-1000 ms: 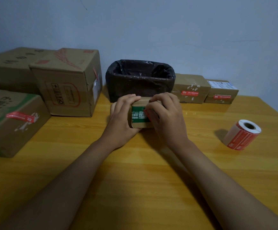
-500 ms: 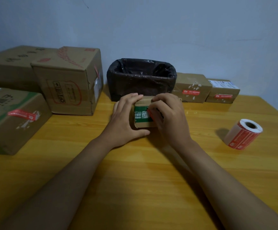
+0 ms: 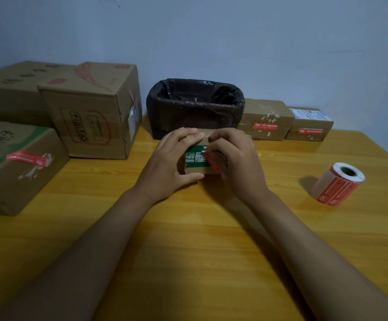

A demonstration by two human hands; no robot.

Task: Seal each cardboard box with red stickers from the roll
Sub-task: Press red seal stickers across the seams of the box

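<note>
A small cardboard box (image 3: 196, 168) with a green printed label stands on the yellow wooden table (image 3: 188, 239), in front of the bin. My left hand (image 3: 168, 163) grips its left side, fingers over the top and thumb under the front edge. My right hand (image 3: 234, 163) curls over the box's right side, and a red sticker (image 3: 210, 159) shows at its fingertips against the box front. The sticker roll (image 3: 337, 184) lies on its side at the right, apart from both hands.
A black-lined bin (image 3: 195, 105) stands just behind the small box. Two small stickered boxes (image 3: 266, 119) (image 3: 310, 125) sit at the back right. Larger cardboard boxes (image 3: 91, 110) (image 3: 15, 163) crowd the left side.
Both hands stay on the small box. More of the red sticker now shows at my right fingertips on the box front. The view shifted slightly.
</note>
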